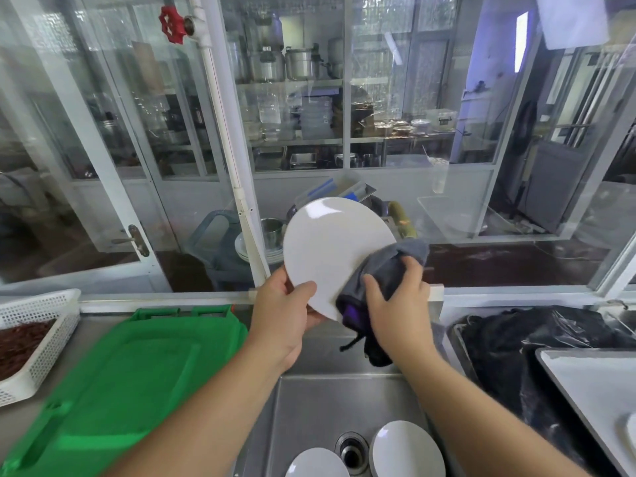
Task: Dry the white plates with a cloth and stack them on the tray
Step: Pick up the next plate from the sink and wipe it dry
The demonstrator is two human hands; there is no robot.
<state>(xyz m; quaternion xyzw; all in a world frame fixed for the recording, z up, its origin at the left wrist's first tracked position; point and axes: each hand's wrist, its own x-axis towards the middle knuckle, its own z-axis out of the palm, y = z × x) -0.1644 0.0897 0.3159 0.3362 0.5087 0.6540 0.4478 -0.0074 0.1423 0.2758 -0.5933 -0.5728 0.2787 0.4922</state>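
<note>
A white plate [330,246] is held up on edge above the steel sink [309,401]. My left hand [282,308] grips its lower left rim, thumb on the face. My right hand [399,304] holds a grey cloth [389,266] with a purple lining and presses it against the plate's lower right edge. Two more white plates [406,449] [316,463] lie in the sink bottom beside the drain [351,451]. A grey tray [592,401] sits at the right edge, with the rim of a white dish [629,432] just showing on it.
A green cutting board [124,383] covers the counter left of the sink. A white basket [38,335] with dark red contents stands at far left. Black plastic bags [537,342] lie behind the tray. Glass window panels rise just beyond the counter's back edge.
</note>
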